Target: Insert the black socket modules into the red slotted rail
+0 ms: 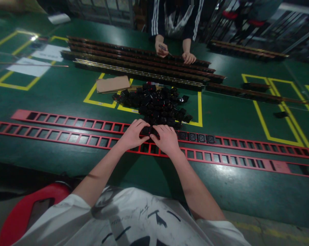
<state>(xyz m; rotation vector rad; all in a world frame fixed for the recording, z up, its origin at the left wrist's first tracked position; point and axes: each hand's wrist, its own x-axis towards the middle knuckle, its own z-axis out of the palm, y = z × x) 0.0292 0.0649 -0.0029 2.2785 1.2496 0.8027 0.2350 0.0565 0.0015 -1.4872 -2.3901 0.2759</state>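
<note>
A long red slotted rail lies across the bench, with a second red rail parallel to it on the near side. My left hand is closed around a small black socket module over the farther rail. Close beside it, my right hand has its thumb and fingers curled on the same spot, gripping the module's right side; its fingers partly hide the piece. To the right of that hand, several black sockets sit in the rail's openings. Just beyond both hands is a heap of loose black modules.
Long dark rails lie behind the heap. Across the bench, a co-worker's hand holds a pen-like tool. A cardboard piece lies left of the heap, white papers farther left. A red stool stands at lower left.
</note>
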